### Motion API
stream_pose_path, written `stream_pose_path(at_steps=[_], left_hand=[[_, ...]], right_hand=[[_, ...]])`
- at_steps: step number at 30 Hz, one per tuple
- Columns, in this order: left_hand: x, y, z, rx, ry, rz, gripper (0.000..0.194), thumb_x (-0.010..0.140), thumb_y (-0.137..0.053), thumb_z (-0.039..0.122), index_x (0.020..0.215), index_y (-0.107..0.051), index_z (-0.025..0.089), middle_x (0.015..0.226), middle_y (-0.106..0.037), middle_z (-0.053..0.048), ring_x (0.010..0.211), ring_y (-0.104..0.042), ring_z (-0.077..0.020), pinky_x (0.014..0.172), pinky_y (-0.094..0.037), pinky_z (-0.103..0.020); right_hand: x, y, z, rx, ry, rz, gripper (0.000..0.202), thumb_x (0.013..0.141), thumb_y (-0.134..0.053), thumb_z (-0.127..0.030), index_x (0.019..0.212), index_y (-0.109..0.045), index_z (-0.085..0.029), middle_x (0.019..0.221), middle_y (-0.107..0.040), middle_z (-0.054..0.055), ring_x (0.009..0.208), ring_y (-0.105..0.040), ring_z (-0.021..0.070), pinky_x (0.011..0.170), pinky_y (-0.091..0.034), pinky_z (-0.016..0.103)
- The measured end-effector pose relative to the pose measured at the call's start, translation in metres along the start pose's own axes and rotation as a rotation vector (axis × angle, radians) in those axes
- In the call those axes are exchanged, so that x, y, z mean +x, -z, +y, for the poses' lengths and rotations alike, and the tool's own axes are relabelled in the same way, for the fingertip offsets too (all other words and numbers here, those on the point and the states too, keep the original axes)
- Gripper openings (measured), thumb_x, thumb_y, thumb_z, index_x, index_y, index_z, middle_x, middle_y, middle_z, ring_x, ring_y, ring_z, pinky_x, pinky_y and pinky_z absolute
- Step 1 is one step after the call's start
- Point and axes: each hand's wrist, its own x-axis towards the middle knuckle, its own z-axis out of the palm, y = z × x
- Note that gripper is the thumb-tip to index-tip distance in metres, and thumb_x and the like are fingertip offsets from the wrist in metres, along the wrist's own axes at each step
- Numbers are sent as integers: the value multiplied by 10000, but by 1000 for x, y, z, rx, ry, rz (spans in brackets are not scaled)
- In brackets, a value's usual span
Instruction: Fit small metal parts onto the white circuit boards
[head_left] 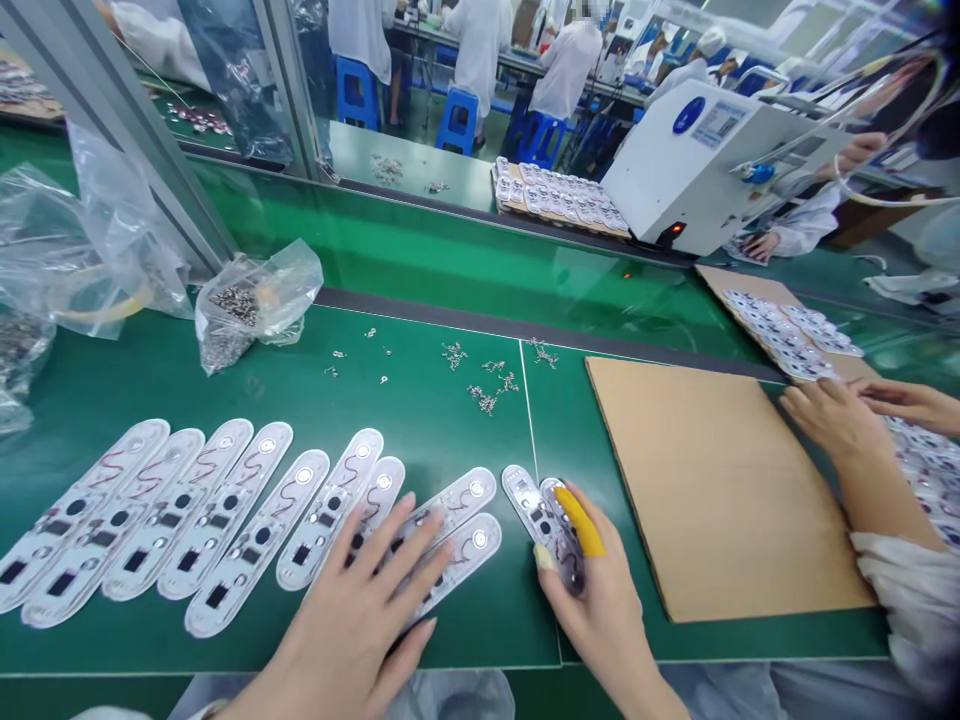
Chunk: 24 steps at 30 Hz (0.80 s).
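My left hand (367, 600) lies with its fingers spread over several long white plastic housings, partly covering them. A housing with a round metal disc (478, 541) shows past its fingertips. My right hand (596, 590), with a yellow cover on one finger and a pale cover on the thumb, is closed around two smaller housings. One, an oval white piece (527, 498), pokes out on the left; the other is partly hidden by the fingers. Left of my hands, a slanted row of long housings (259, 540) lies face up, showing red wires, circuit boards and dark squares.
Small metal parts (484, 398) lie scattered behind my hands. A clear bag of metal parts (236, 305) stands at back left. A cardboard sheet (735, 490) lies at right, beside a co-worker's hands (844, 420). A green ledge and a clear panel run along the back.
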Motion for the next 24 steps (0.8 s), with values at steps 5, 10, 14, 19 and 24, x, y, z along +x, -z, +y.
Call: stream_pose_path(at_steps=[5,10,14,19,24], left_hand=[[0,-4,0,5,-63,-18,521,868,-453,189,1388,-445,222,1448,-435,-23,1321,-367,-279,1146,-23,-476],[-11,-8,8,33,98,35,511,876,-479,248,1387,-454,232,1456,-424,-24,1296,-393,-256,1143,-68,-416],[-7,-4,14,48,164,80,489,880,-490,282,1361,-491,196,1428,-457,-64,1290,-387,-269,1147,-55,-435],[15,-6,30,28,50,130,432,905,-451,282,1318,-534,182,1393,-498,-66,1393,-231,-265,1159,-5,-458],[36,-22,53,-20,46,129,443,951,-408,428,1313,-534,205,1396,-498,-34,1394,-226,-240,1165,27,-434]], right_hand=[[-4,6,5,71,27,27,516,872,-501,-267,1369,-374,-211,1305,-502,159,1181,-521,309,908,-508,508],[-8,6,11,80,19,35,567,832,-552,-262,1372,-393,-195,1250,-554,145,1105,-578,283,876,-541,439],[4,5,12,106,22,95,591,786,-541,-233,1365,-426,-204,1250,-578,126,1098,-593,292,845,-554,435],[18,8,15,198,100,53,602,779,-570,-207,1362,-420,-222,1268,-581,119,1118,-595,272,907,-530,430],[20,14,9,298,297,-111,623,757,-582,-189,1350,-394,-219,1312,-561,120,1203,-541,258,970,-490,429]])
